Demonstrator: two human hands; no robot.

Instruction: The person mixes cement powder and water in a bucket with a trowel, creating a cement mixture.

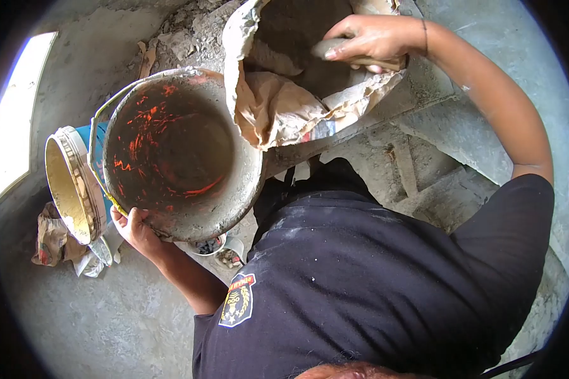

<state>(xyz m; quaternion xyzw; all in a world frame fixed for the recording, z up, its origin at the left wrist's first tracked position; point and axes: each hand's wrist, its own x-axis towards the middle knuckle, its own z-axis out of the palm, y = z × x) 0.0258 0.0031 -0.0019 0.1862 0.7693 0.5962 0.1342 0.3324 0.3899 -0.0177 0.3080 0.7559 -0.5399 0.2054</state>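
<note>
My left hand [139, 232] grips the lower left rim of a round bucket [248, 180], its fingers closed near the yellow-coated wire handle. The bucket tilts with its mouth towards me; grey cement residue and orange-red streaks mark the inside. At the top, an open paper sack [278, 110] with torn, folded edges holds grey cement powder [319, 79]. Inside the sack's mouth, my right hand [376, 41] is closed around a grey, powder-caked tool [330, 48] with a rounded end. Its exact kind is hidden by my fingers.
A white and blue plastic bucket [76, 183] lies tilted at the left, beside a crumpled paper bag [54, 239]. Small containers [227, 256] stand below the held bucket. Rubble [199, 31] lies behind. Rough concrete ledges [449, 136] run along the right.
</note>
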